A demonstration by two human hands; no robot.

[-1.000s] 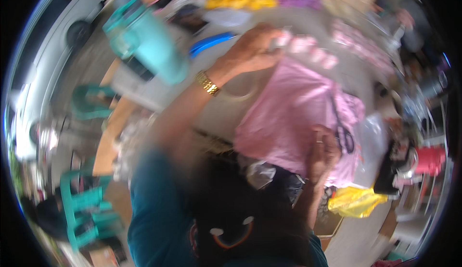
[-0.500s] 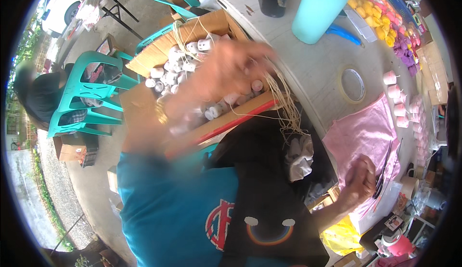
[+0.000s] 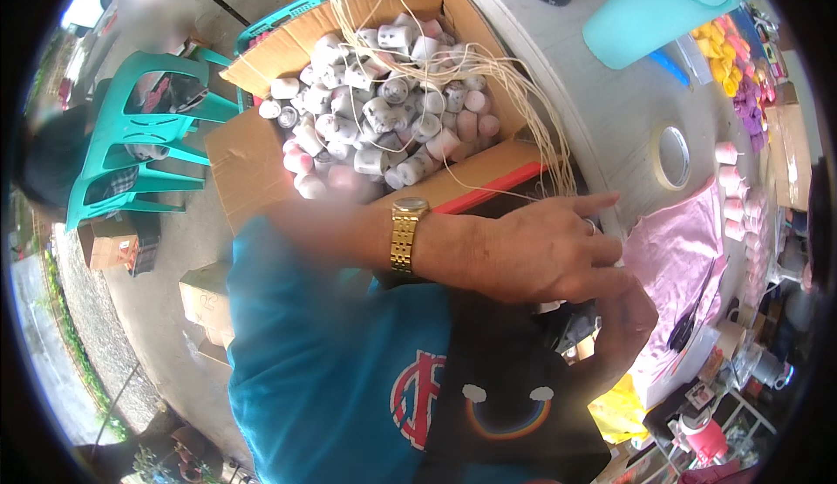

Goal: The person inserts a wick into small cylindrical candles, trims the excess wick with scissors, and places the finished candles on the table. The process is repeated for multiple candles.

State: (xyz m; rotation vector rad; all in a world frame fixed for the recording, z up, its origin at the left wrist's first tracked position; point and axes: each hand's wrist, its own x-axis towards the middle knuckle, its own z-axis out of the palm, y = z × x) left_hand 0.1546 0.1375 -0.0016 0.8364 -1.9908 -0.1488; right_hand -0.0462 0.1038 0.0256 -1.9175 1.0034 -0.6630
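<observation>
My left hand, with a gold watch on its wrist, reaches across in front of the open cardboard box. Its index finger points out and the other fingers are bent inward. My right hand meets it from below, fingers bent and partly hidden behind the left. Anything pinched between the two hands is out of sight. Small whitish and pinkish cup-shaped pieces fill the box. A bundle of cream strings drapes over them and hangs past the box's corner near my left hand.
Right of my hands, a pink cloth lies on the grey table with black scissors. Beyond are a tape roll, pink cup-shaped pieces and a turquoise tumbler. A green plastic chair stands at left.
My left hand has moved from over the box rightward and down to my right hand. The right hand has come off the pink cloth to meet it. The whole view has shifted.
</observation>
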